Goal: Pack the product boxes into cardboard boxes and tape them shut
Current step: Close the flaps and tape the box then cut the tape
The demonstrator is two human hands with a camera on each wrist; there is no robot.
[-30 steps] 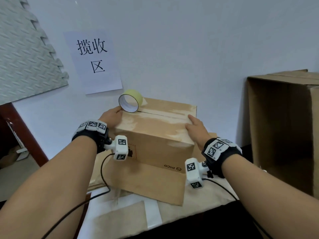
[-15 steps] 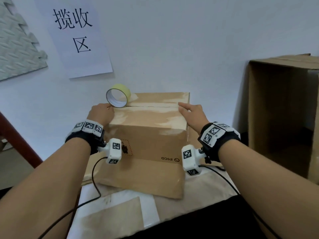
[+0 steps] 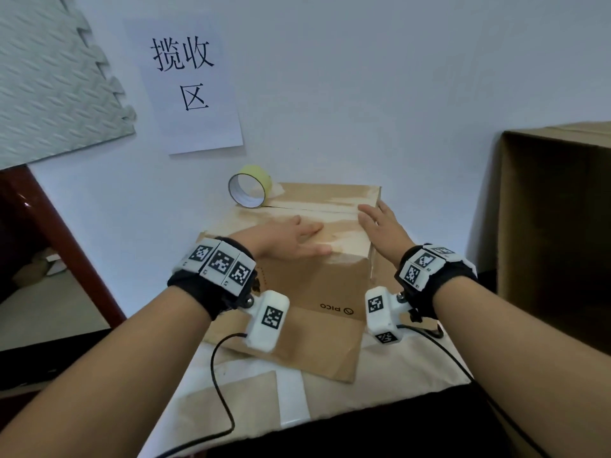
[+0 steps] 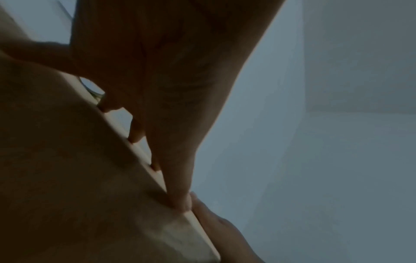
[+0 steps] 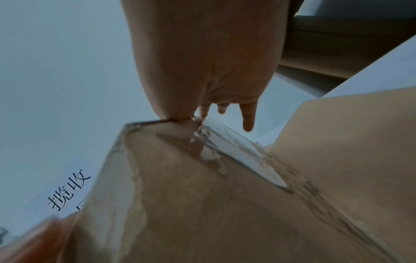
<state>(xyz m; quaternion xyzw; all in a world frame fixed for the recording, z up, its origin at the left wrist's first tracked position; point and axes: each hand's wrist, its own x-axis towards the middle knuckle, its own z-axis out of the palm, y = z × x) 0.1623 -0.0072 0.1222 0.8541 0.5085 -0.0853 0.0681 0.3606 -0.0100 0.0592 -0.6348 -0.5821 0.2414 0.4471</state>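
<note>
A closed brown cardboard box [image 3: 314,285] stands on the table, glossy clear tape along its top seam [image 3: 317,206]. A yellow tape roll [image 3: 249,190] stands on edge at the top's far left corner. My left hand [image 3: 297,239] lies flat on the near half of the top, fingers straight and pointing right. My right hand [image 3: 377,219] rests with straight fingers on the top's right edge. In the dark left wrist view the palm covers the box [image 4: 67,178]. In the right wrist view the thumb touches the box [image 5: 202,204] at its corner, above a tape strip [image 5: 236,156].
A large open cardboard box [image 3: 555,226] stands on its side at the right. Flat cardboard sheets [image 3: 231,408] lie on the white table in front. A paper sign [image 3: 188,84] and a grey foam mat [image 3: 49,77] hang on the wall behind.
My left hand has slid from the box's left edge beside the tape roll across the top toward the right. The right hand stays at the right edge.
</note>
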